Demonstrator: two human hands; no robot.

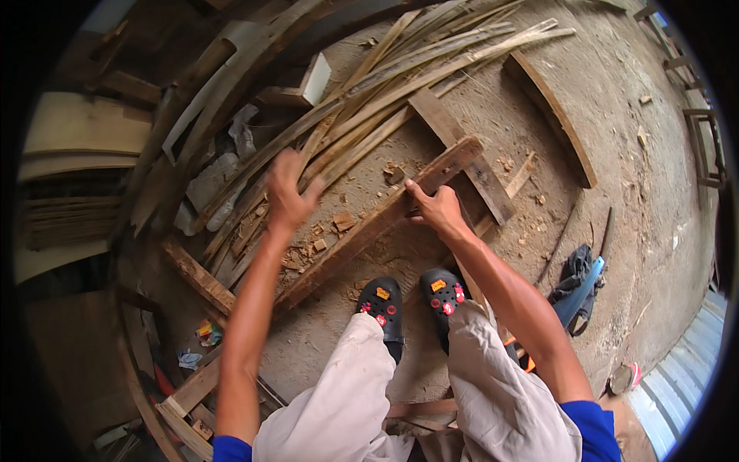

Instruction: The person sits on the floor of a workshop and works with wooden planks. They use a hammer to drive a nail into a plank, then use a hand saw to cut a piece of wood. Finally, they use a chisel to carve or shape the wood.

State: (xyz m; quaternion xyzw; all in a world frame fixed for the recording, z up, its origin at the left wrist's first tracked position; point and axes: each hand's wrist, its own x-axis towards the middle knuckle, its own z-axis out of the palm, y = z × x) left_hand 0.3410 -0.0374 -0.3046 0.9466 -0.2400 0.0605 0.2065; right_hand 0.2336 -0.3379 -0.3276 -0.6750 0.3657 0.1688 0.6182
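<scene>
A long brown wooden plank (356,240) slants across the floor in front of my feet. My right hand (437,206) grips its near side, thumb on the upper edge and the other fingers partly hidden. My left hand (291,189) is raised over the far side, blurred by motion, its thumb apart from its fingers and nothing visible in it. Close to that hand lies a pile of thin wooden strips (377,115). The plank's far right end rests across a shorter board (491,189). Wood chips (343,222) are scattered beside the plank.
A curved wood piece (556,115) lies at the far right. On the right, a blue-bladed handsaw (577,296) lies on dark cloth. Wooden frames and boards (85,138) crowd the left side. My black clogs (381,304) stand just behind the plank.
</scene>
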